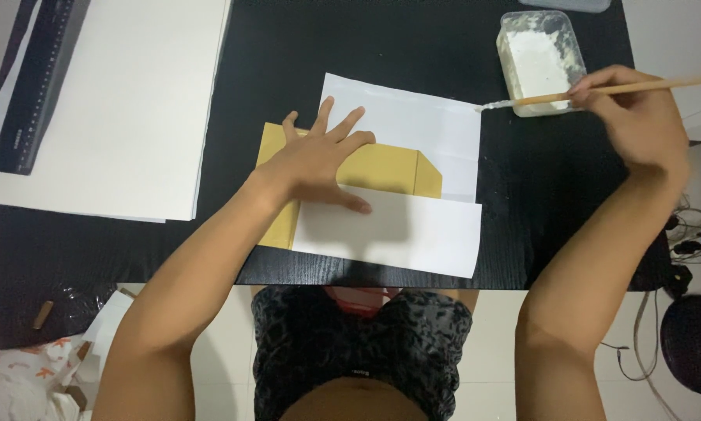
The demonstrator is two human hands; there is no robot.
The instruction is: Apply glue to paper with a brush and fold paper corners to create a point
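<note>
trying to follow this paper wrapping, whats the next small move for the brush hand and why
Probably swing the brush from the tub of white paste over to the white paper. Its tip looks loaded with paste and sits at the tub's edge by the paper's corner, while the left hand presses flat on the yellow card, steadying it. The right hand grips the handle.

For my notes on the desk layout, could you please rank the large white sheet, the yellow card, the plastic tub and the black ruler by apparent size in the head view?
1. large white sheet
2. yellow card, partly covered, so its rank over the ruler is unsure
3. black ruler
4. plastic tub
</note>
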